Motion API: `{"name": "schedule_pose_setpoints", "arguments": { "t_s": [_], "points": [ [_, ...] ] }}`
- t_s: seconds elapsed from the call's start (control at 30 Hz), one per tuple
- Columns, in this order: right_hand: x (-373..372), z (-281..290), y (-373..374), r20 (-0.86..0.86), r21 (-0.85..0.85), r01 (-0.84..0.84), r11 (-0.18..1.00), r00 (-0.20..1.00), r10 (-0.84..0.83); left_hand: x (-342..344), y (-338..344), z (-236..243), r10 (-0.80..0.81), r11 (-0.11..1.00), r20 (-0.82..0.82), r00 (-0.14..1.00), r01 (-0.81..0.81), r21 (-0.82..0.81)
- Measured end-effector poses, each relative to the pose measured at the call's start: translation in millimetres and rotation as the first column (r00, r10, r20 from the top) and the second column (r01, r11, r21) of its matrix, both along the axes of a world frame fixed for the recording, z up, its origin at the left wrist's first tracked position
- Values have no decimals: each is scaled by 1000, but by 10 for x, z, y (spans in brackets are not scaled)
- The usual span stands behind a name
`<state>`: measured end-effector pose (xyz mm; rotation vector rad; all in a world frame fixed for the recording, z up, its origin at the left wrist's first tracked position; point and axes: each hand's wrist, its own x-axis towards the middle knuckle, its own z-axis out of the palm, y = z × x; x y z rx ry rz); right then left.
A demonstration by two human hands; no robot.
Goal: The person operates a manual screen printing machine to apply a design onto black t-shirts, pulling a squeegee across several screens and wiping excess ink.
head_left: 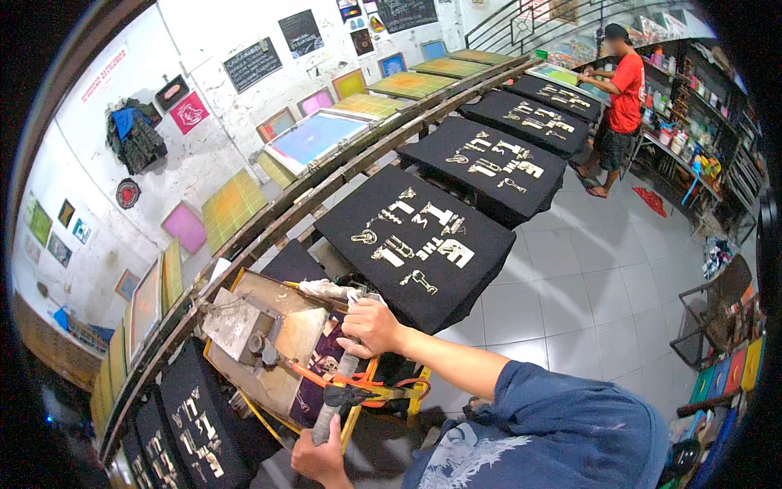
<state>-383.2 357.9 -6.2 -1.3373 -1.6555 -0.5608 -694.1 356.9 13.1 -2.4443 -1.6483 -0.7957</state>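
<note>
My left hand (322, 458) is closed round the lower end of a grey wrapped handle bar (327, 411). Farther up, my right hand (372, 328) grips the same bar near its upper end. The bar belongs to a yellow-framed unit (349, 425) with a stained flat panel (297, 342) and a metal box (235, 319) on top. Orange cables (358, 381) and black tape wrap the bar's middle between my hands. Just beyond the unit lies a black shirt (415, 244) with a pale print, spread flat. A purplish printed surface (326, 354) shows beside the panel.
More printed black shirts (485, 167) run along a long rail (358, 159) toward the back, with others (191, 416) at lower left. A person in a red shirt (626, 94) works over a screen frame (566, 77). Shelves (684, 147) and a chair (713, 310) stand right.
</note>
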Motion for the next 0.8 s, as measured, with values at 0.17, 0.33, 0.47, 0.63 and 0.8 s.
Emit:
{"name": "schedule_pose_setpoints", "arguments": {
  "t_s": [0.17, 0.33, 0.47, 0.63, 0.8],
  "points": [
    [-26, 76, -16, 14, 28, 23, 999, 1000, -23, 91, -87, 174, -19, 999, 56, 998, 17, 33],
    [-27, 46, -20, 26, 33, 52, 998, 998, -53, 70, -60, 148, -40, 998, 47, 998, 38, 44],
    [-57, 43, 46, 19, 58, 38, 998, 999, -40, 47, -55, 182, -40, 999, 46, 998, 39, 21],
    [-47, 47, 64, 6, 126, 14, 992, 1000, -15, 52, -54, 178, -39, 999, 52, 998, 39, 8],
    [-46, 58, 27, -4, 116, 32, 993, 999, -32, 73, -80, 203, -38, 999, 56, 998, 39, -12]
  ]
}}
